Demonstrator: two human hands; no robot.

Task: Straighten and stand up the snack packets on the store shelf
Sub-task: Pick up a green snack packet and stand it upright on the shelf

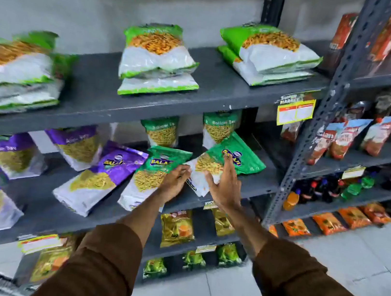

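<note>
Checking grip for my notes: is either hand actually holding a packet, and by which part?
Left hand grips the right edge of one green packet. Right hand lies open against the tilted green packet, not gripping.

Glossy plastic snack packets [158,167] lie on a matt grey metal shelf [224,86].

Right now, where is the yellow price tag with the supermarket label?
The yellow price tag hangs on the front edge of the top shelf, at its right end, below the right-hand stack of green packets and beside the grey upright post.
</note>
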